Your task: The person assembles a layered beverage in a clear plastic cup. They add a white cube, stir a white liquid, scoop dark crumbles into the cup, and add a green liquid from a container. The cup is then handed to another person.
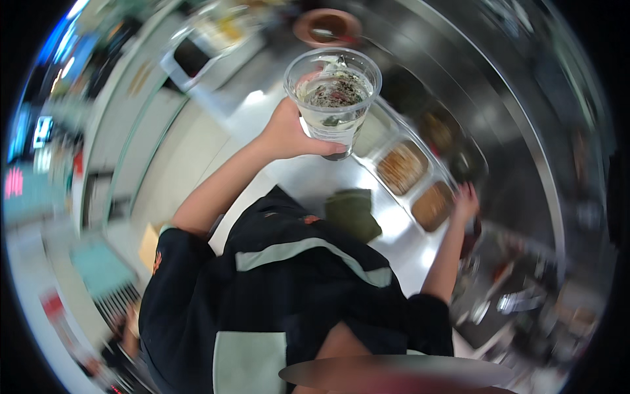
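Note:
My left hand is wrapped around a clear plastic cup, held up over the counter. Pale liquid shows inside the cup, with dark and reddish bits floating at the top. Over to the right, my right hand reaches beside a metal pan of brown food; its fingers are small and smeared by motion. Left of that pan sits another one with orange-brown shredded food. A third pan, with pale contents, is partly behind the cup.
A dark green cloth lies on the steel counter close to my body. Dark containers stand behind the pans. A brown bowl is at the far side, and a white bin at the far left. Blurred utensils lie at lower right.

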Demonstrator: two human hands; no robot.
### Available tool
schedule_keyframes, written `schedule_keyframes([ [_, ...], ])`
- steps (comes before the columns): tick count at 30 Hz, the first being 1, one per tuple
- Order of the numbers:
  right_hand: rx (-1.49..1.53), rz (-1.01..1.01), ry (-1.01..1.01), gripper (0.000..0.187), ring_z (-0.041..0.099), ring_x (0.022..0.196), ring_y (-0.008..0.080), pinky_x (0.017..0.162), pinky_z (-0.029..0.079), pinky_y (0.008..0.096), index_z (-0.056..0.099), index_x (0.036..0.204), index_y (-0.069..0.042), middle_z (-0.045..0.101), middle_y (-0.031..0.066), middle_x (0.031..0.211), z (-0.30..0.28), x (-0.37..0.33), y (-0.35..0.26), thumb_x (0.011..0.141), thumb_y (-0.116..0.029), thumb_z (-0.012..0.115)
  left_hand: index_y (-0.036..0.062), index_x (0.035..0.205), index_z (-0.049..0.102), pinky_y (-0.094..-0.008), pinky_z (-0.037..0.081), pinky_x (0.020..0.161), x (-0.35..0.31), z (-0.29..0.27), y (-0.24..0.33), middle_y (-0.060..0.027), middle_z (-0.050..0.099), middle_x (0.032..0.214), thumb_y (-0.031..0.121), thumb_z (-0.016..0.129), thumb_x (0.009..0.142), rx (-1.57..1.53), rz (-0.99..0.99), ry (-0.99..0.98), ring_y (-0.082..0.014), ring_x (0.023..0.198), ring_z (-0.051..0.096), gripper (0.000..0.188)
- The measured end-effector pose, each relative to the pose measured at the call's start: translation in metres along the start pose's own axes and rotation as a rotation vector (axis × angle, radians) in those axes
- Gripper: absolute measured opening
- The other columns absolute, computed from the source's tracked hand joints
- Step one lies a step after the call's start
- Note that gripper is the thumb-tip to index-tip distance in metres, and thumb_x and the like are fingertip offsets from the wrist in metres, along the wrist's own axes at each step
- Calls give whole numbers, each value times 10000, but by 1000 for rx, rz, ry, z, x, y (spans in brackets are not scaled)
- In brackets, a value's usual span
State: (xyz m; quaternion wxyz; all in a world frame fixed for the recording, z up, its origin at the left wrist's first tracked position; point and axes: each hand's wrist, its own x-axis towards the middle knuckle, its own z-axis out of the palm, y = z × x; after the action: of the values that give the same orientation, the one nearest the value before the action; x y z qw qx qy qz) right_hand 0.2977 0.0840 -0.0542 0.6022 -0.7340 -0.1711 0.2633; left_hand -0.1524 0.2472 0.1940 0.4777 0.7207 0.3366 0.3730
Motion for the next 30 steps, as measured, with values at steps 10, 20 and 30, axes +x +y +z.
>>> schedule_keyframes([
  [10, -95, 140, -9, 574, 583, 921, 311, 741, 522, 429, 466, 1258, -31, 590, 168, 1078, 33, -44, -24, 739, -166, 673, 28, 1358, 318, -363, 415, 976, -321, -225, 78, -91, 537, 1211, 159, 872, 538, 181, -152, 977, -197, 1142, 511, 999],
  [20, -564, -892, -38, 460, 556, 952, 324, 733, 519, 411, 497, 1186, -21, 518, 184, 1115, 218, -248, -60, 772, -138, 658, 18, 1210, 408, -328, 486, 879, -721, -262, 124, -95, 605, 1106, 123, 879, 551, 615, -284, 1942, -185, 995, 606, 817],
  [30, -670, -1275, -586, 318, 477, 1023, 345, 788, 482, 387, 529, 1109, -8, 402, 196, 1182, 326, -515, -55, 828, -123, 625, 17, 1240, 350, -362, 466, 893, -1067, -234, 88, -188, 582, 1147, 313, 890, 509, 943, -952, 2470, -296, 1052, 588, 956],
])
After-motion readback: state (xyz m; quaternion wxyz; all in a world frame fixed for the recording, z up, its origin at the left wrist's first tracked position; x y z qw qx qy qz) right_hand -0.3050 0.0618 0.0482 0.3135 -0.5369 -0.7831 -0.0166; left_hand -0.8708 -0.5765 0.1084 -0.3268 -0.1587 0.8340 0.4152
